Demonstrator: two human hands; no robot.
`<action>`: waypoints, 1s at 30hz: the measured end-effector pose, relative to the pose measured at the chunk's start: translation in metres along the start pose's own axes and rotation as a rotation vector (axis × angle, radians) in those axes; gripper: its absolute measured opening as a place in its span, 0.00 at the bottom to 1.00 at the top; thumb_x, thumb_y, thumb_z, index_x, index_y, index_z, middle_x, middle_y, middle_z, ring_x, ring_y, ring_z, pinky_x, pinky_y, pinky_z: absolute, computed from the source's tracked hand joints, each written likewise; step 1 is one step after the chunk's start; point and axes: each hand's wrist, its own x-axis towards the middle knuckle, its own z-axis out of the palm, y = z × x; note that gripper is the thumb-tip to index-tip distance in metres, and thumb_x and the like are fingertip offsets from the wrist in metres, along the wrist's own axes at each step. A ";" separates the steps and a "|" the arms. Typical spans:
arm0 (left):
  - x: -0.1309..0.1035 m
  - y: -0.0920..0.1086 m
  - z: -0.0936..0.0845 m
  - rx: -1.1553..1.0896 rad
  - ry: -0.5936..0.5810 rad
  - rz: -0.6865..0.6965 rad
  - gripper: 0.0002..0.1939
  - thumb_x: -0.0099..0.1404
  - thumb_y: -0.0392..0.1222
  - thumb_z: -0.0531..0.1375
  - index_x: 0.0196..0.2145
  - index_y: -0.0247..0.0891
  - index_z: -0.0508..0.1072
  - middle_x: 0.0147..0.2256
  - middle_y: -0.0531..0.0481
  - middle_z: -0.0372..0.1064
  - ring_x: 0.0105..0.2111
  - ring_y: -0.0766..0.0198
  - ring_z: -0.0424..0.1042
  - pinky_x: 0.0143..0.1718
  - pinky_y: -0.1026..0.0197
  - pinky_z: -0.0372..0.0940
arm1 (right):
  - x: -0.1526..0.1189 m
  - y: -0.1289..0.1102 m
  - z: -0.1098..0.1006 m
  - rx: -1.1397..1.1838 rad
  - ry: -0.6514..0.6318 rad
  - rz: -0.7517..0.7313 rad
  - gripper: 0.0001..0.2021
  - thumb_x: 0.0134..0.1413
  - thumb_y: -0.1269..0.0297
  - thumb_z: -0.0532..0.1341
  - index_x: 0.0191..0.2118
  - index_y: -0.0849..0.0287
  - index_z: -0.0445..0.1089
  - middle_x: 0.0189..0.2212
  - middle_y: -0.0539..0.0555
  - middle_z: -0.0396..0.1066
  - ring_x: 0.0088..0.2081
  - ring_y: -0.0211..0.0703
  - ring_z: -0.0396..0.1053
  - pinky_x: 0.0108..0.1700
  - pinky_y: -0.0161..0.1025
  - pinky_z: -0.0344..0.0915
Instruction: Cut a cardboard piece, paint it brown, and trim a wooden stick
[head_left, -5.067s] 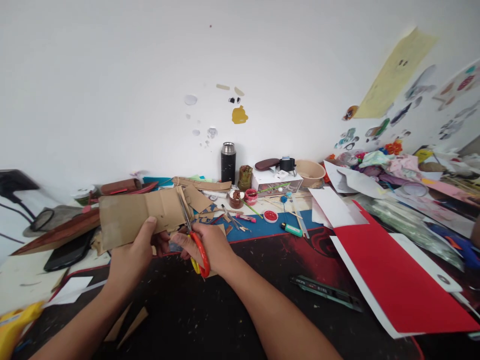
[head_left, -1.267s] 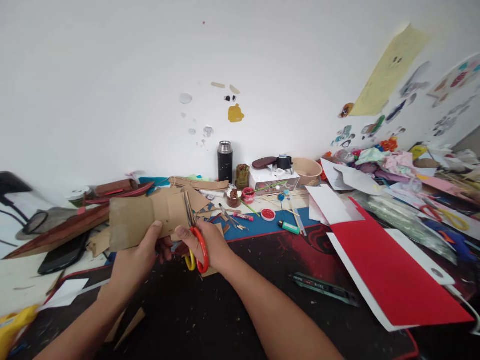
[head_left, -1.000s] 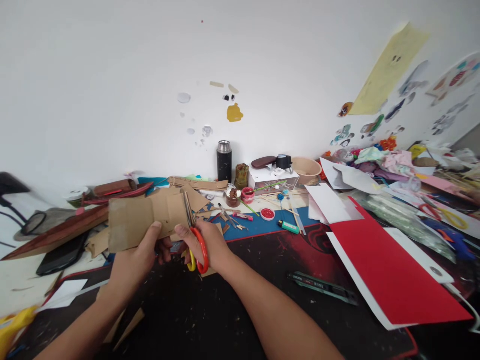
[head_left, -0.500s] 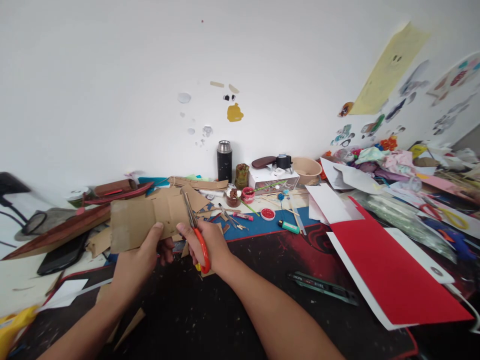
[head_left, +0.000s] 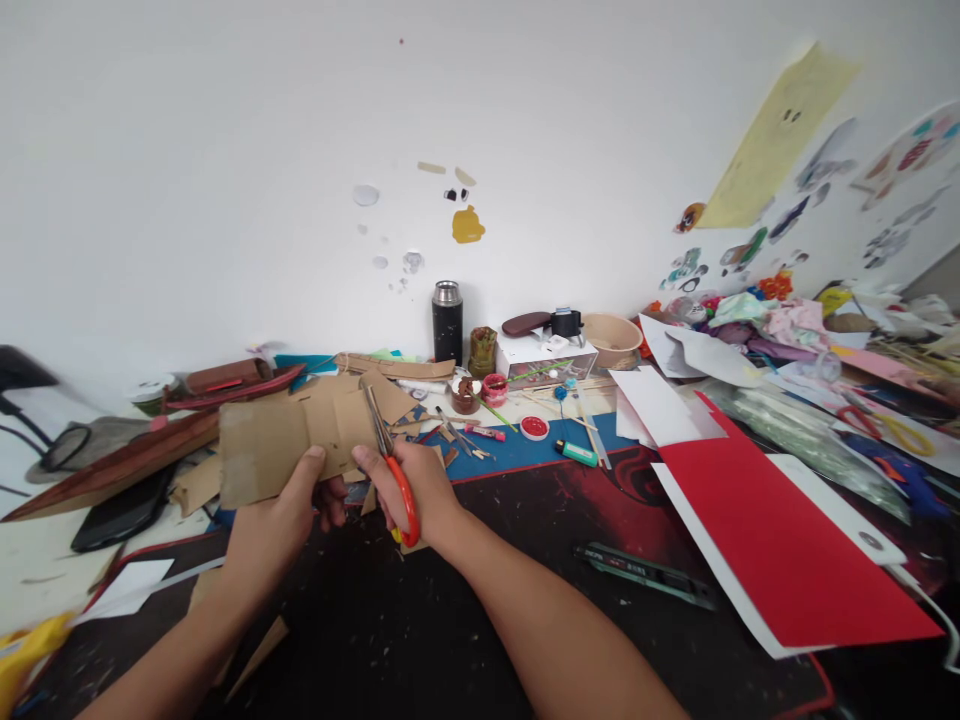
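Note:
My left hand (head_left: pixel 289 495) is closed on a piece of brown cardboard (head_left: pixel 262 450), thumb on top and fingers underneath. The cardboard is held up above the desk and has a fold line across it. In my right hand (head_left: pixel 421 490) is a pair of scissors (head_left: pixel 403 500) with orange handles, its blades pointing up and away along the cardboard's right end. My right thumb rests near the cardboard's lower right edge. Whether the blades are cutting into the card I cannot tell.
A box cutter (head_left: pixel 645 575) lies on the dark mat (head_left: pixel 517 590). Red card (head_left: pixel 780 520) covers the right side. Behind stand a black flask (head_left: pixel 448 325), a white box (head_left: pixel 544 355) and a bowl (head_left: pixel 611 338). A cardboard boat-like shape (head_left: pixel 127 465) lies left; a green lighter (head_left: pixel 576 453) lies mid-desk.
Almost nothing differs. The whole view has shifted very slightly, while both hands, the cardboard and the scissors keep the same position.

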 end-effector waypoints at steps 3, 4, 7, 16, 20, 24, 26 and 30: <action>0.001 -0.001 0.000 -0.002 0.000 -0.011 0.24 0.70 0.57 0.54 0.19 0.44 0.70 0.16 0.49 0.69 0.16 0.58 0.69 0.20 0.58 0.63 | -0.001 -0.002 -0.001 0.011 -0.001 0.005 0.27 0.64 0.38 0.63 0.23 0.53 0.62 0.12 0.45 0.63 0.13 0.40 0.65 0.18 0.33 0.58; 0.001 -0.001 0.000 -0.003 0.000 -0.011 0.25 0.70 0.57 0.54 0.19 0.44 0.70 0.16 0.49 0.69 0.16 0.58 0.69 0.20 0.58 0.63 | -0.001 -0.003 -0.001 0.018 -0.002 0.009 0.27 0.64 0.38 0.63 0.23 0.53 0.62 0.11 0.45 0.62 0.13 0.40 0.65 0.18 0.34 0.58; 0.001 -0.001 0.001 0.010 -0.001 -0.003 0.25 0.70 0.57 0.54 0.19 0.44 0.70 0.15 0.49 0.69 0.16 0.58 0.68 0.20 0.59 0.63 | -0.002 -0.004 -0.001 0.031 -0.009 0.014 0.27 0.64 0.37 0.62 0.24 0.53 0.63 0.11 0.45 0.62 0.13 0.41 0.65 0.17 0.34 0.58; -0.001 0.002 0.004 0.009 0.008 -0.019 0.25 0.68 0.56 0.53 0.18 0.44 0.71 0.15 0.49 0.68 0.15 0.58 0.68 0.19 0.58 0.63 | -0.001 -0.003 0.002 0.054 -0.003 0.023 0.26 0.64 0.37 0.62 0.25 0.53 0.62 0.12 0.44 0.62 0.13 0.40 0.65 0.17 0.33 0.57; -0.001 0.005 0.004 0.018 0.004 -0.013 0.25 0.68 0.55 0.53 0.17 0.44 0.71 0.14 0.49 0.68 0.15 0.58 0.67 0.19 0.58 0.63 | -0.003 -0.007 0.000 0.042 -0.005 0.015 0.27 0.64 0.36 0.61 0.24 0.53 0.62 0.11 0.44 0.60 0.13 0.41 0.65 0.17 0.33 0.57; -0.001 0.004 0.003 0.040 0.007 -0.020 0.25 0.69 0.55 0.53 0.17 0.45 0.70 0.14 0.49 0.68 0.15 0.58 0.67 0.20 0.58 0.64 | -0.005 -0.009 0.000 -0.001 0.039 0.003 0.28 0.64 0.37 0.62 0.23 0.54 0.62 0.12 0.44 0.60 0.14 0.39 0.66 0.19 0.32 0.58; 0.001 0.000 0.003 0.038 0.006 -0.022 0.25 0.69 0.56 0.53 0.18 0.44 0.70 0.15 0.49 0.69 0.16 0.58 0.68 0.21 0.57 0.64 | -0.005 -0.009 0.001 0.028 0.019 0.030 0.28 0.64 0.37 0.62 0.24 0.54 0.62 0.12 0.44 0.61 0.14 0.40 0.66 0.18 0.32 0.58; 0.006 -0.006 -0.002 -0.049 0.029 -0.060 0.23 0.68 0.57 0.57 0.20 0.43 0.71 0.17 0.49 0.71 0.17 0.58 0.70 0.22 0.57 0.65 | -0.002 -0.008 -0.001 0.127 -0.037 0.083 0.27 0.63 0.34 0.61 0.27 0.54 0.63 0.12 0.44 0.62 0.13 0.39 0.65 0.15 0.31 0.58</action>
